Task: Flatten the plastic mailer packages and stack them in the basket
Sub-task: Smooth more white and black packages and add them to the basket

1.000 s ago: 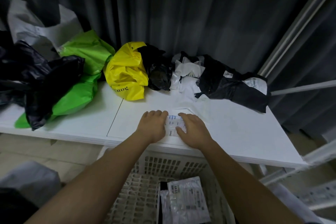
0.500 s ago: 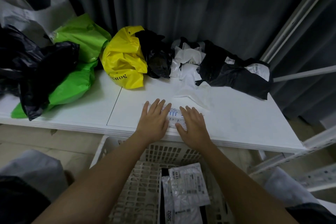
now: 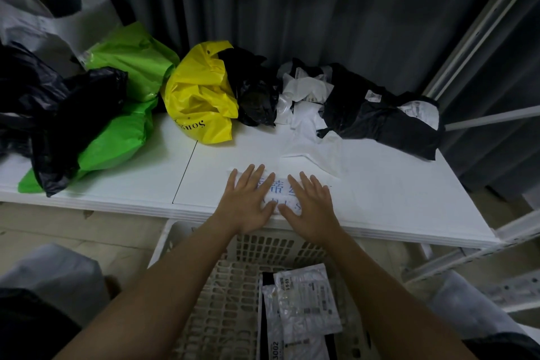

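A white plastic mailer [image 3: 279,191] with blue print lies flat near the front edge of the white table [image 3: 394,199]. My left hand [image 3: 248,199] and my right hand [image 3: 311,203] press on it side by side, fingers straight and spread. Below the table edge stands a white lattice basket [image 3: 222,310]; flattened mailers [image 3: 301,310] with labels lie inside it. Another white mailer [image 3: 315,149] lies just beyond my hands.
Crumpled mailers line the back of the table: black [image 3: 52,114] and green [image 3: 128,96] at the left, yellow [image 3: 201,96] in the middle, black and white [image 3: 377,114] at the right. A dark curtain hangs behind. A metal rack frame [image 3: 482,47] stands right.
My fingers went from curled over the mailer to straight and spread, and both hands slid slightly apart on it. The camera tilted down.
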`<control>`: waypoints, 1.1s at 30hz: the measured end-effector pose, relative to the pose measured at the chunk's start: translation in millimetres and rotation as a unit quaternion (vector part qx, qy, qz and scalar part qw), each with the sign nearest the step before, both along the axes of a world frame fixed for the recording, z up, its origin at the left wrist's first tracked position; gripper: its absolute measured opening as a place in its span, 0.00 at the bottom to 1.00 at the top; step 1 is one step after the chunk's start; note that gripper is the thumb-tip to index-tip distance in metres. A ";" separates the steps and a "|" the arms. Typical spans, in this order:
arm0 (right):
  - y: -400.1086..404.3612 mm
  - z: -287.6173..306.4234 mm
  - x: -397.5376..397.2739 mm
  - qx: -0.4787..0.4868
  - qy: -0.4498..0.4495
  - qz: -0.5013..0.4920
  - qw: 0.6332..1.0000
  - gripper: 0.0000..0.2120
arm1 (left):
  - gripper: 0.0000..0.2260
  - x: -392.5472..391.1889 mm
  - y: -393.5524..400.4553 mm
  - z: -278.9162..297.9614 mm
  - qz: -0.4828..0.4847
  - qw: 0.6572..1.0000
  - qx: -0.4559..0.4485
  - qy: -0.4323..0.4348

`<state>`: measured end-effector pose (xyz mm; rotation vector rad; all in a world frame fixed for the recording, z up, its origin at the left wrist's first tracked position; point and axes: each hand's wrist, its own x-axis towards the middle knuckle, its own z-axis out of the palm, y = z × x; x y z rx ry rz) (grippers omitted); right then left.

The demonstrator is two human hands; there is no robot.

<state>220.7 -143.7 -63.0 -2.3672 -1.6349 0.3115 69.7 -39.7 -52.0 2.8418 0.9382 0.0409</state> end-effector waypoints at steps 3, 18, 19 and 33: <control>4.0 6.0 -4.8 0.030 0.024 -0.027 0.999 0.32 | 0.39 5.5 -4.6 5.2 0.035 0.999 -0.007 -0.021; 24.2 -3.1 -14.4 -0.012 -0.044 -0.074 0.996 0.31 | 0.25 30.1 2.8 0.5 0.078 0.995 0.048 0.028; 26.2 -3.6 -13.9 -0.013 -0.048 -0.069 0.996 0.31 | 0.26 29.6 2.9 -1.4 0.075 0.995 0.057 0.030; 23.4 -21.2 -17.3 0.059 -0.073 -0.059 0.994 0.34 | 0.39 27.0 5.0 -12.1 0.033 0.997 0.064 0.024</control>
